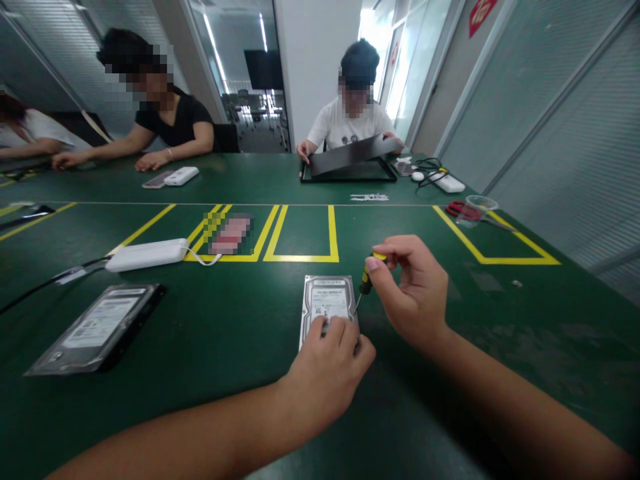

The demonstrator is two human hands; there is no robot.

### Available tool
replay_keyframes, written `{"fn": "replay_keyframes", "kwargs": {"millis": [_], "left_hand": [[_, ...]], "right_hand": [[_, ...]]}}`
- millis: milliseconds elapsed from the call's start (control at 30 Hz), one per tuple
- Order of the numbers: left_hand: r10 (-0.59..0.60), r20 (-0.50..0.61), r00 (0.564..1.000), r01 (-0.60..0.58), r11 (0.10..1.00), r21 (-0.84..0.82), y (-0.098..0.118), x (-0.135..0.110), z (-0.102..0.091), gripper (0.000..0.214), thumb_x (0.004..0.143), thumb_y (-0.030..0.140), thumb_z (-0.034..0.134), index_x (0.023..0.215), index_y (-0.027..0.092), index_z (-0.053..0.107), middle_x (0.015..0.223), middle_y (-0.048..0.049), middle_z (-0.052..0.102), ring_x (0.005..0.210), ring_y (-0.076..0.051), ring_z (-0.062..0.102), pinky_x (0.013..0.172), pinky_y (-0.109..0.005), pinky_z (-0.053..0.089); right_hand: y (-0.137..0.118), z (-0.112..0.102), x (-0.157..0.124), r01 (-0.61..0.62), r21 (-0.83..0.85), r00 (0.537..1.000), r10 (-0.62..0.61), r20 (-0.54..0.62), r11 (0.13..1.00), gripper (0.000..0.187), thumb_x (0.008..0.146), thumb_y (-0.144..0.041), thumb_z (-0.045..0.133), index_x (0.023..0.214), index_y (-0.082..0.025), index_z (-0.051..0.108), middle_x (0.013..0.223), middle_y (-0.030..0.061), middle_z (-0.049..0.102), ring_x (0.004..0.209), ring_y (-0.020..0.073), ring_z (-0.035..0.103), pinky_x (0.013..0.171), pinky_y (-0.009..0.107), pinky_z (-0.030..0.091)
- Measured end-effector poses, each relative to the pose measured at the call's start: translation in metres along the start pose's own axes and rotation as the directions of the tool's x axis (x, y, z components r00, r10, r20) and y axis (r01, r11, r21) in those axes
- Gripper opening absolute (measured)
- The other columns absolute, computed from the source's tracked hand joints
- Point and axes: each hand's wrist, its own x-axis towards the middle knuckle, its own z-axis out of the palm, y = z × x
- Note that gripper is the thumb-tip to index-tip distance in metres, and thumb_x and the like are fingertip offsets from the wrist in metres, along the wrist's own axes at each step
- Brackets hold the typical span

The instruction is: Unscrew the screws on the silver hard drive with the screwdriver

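A silver hard drive [327, 297] lies label up on the green table in front of me. My left hand [333, 363] grips its near end, the fingers curled over the top and the thumb at the right side. In my right hand [413, 287] is a small screwdriver [367, 283] with a yellow and black handle, pinched between thumb and fingers. The screwdriver leans, its tip down at the drive's right edge; my left fingers cover the drive's lower part. Off to the left rests a second hard drive [97, 327], label up.
A white power bank [147, 255] with cables sits on the left, beside a blurred pink object [231, 235]. Yellow tape [300, 258] marks rectangles on the table. Red-handled pliers [465, 211] and a clear plastic cup [475, 210] lie at right. Across the table, a person holds a dark panel [350, 159].
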Motion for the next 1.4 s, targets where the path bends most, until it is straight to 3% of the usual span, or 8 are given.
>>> {"fn": "replay_keyframes", "kwargs": {"millis": [200, 400, 633, 833, 1400], "left_hand": [[-0.006, 0.030, 1.000, 0.007, 1.000, -0.021, 0.0009, 0.0007, -0.0038, 0.027, 0.093, 0.028, 0.052, 0.117, 0.018, 0.058, 0.102, -0.0110, 0.058, 0.093, -0.029, 0.053, 0.081, -0.049, 0.048], [-0.025, 0.043, 0.999, 0.026, 0.999, -0.029, 0.0017, 0.0021, -0.0055, 0.026, 0.094, 0.028, 0.051, 0.117, 0.018, 0.058, 0.101, -0.0107, 0.058, 0.093, -0.028, 0.053, 0.079, -0.047, 0.047], [-0.026, 0.056, 0.998, 0.027, 0.999, -0.025, 0.0025, 0.0031, -0.0074, 0.023, 0.094, 0.027, 0.051, 0.114, 0.019, 0.058, 0.100, -0.0103, 0.058, 0.093, -0.028, 0.053, 0.079, -0.046, 0.047], [-0.029, 0.056, 0.998, 0.031, 0.999, -0.029, 0.0040, 0.0025, -0.0088, 0.025, 0.094, 0.026, 0.049, 0.116, 0.019, 0.057, 0.101, -0.0104, 0.058, 0.093, -0.029, 0.053, 0.080, -0.048, 0.047], [-0.025, 0.055, 0.998, 0.026, 1.000, -0.013, 0.0038, 0.0026, -0.0089, 0.023, 0.094, 0.026, 0.048, 0.113, 0.019, 0.058, 0.101, -0.0116, 0.059, 0.093, -0.029, 0.053, 0.080, -0.048, 0.048]], "right_hand": [[-0.0015, -0.0012, 0.0022, 0.006, 0.031, 1.000, -0.006, 0.010, 1.000, 0.006, 0.089, -0.022, 0.062, 0.095, -0.021, 0.063, 0.090, 0.0027, 0.061, 0.080, 0.0165, 0.056, 0.069, 0.034, 0.045], [-0.0006, -0.0030, -0.0004, -0.021, 0.086, 1.000, 0.019, 0.025, 0.996, 0.015, 0.094, -0.020, 0.054, 0.101, -0.021, 0.067, 0.102, 0.0052, 0.069, 0.098, 0.0204, 0.063, 0.083, 0.041, 0.050], [-0.0026, -0.0024, 0.0031, -0.005, 0.030, 1.000, 0.005, 0.009, 1.000, 0.007, 0.089, -0.019, 0.061, 0.095, -0.020, 0.064, 0.089, 0.0021, 0.063, 0.079, 0.0155, 0.056, 0.069, 0.033, 0.045], [-0.0055, -0.0043, 0.0064, 0.055, 0.000, 0.998, -0.055, 0.036, 0.998, 0.011, 0.089, -0.015, 0.062, 0.097, -0.020, 0.066, 0.090, 0.0023, 0.062, 0.083, 0.0154, 0.056, 0.071, 0.032, 0.045], [-0.0092, -0.0038, 0.0067, 0.040, -0.061, 0.999, -0.040, 0.009, 0.997, 0.010, 0.083, -0.017, 0.071, 0.092, -0.019, 0.068, 0.083, 0.0009, 0.058, 0.078, 0.0145, 0.054, 0.066, 0.030, 0.045]]}}
